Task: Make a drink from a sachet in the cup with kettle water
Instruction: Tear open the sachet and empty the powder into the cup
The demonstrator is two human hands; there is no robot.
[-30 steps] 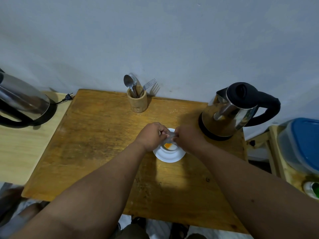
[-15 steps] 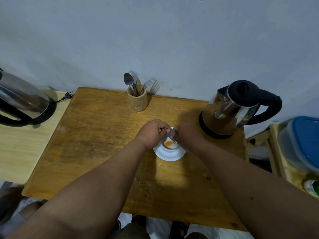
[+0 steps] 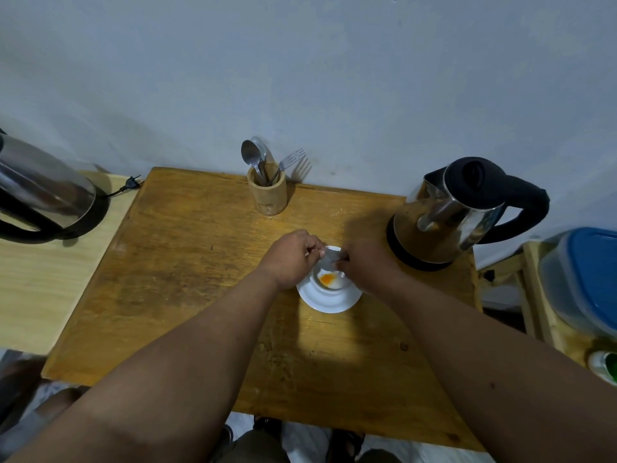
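Both hands meet over a white cup (image 3: 329, 282) that sits on a white saucer (image 3: 329, 300) near the middle of the wooden tabletop (image 3: 187, 262). The left hand (image 3: 290, 257) and the right hand (image 3: 362, 262) each pinch 1 end of a small clear sachet (image 3: 330, 255), their fingers closed tight on it, and it hangs just above the far rim of the cup. A patch of orange powder (image 3: 328, 279) lies on the bottom of the cup.

The kettle (image 3: 450, 212), steel with a black lid, handle and base, stands upright at the right rear of the tabletop, near the right hand but not touching it. At the back edge, against the wall, a wooden holder (image 3: 267, 193) carries 2 spoons (image 3: 252, 155) and 1 fork (image 3: 290, 160).

A second steel kettle (image 3: 43, 192) stands on a paler surface to the left, with a black plug (image 3: 132, 184) lying beside it. At the far right, a clear container with a blue lid (image 3: 591, 279) rests on a low wooden stand.
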